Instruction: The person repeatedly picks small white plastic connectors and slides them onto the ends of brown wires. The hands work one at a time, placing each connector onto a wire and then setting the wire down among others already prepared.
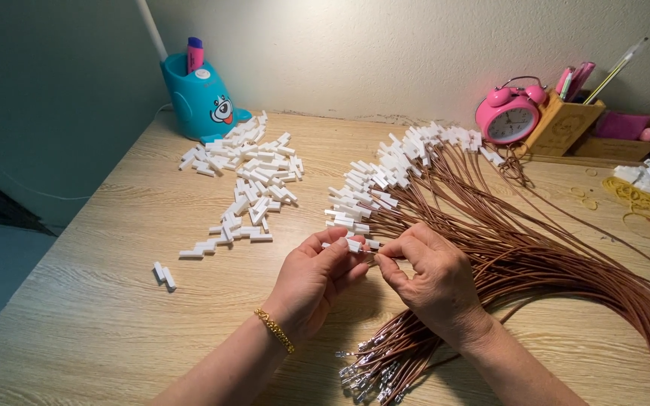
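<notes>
Both hands pinched shut — left hand (316, 272) on a white connector (353, 245), right hand (432, 282) feeding a brown wire (536, 263); seating needs straight alignment.

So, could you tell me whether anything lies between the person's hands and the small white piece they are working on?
Nothing visible does: the left hand and right hand already pinch the small white piece at a brown wire's end, above the table.

Light wood-grain desk (99, 301) against rough cream plaster wall (385, 53); left wall (47, 90) in greenish shadow, warm light overhead.
</notes>
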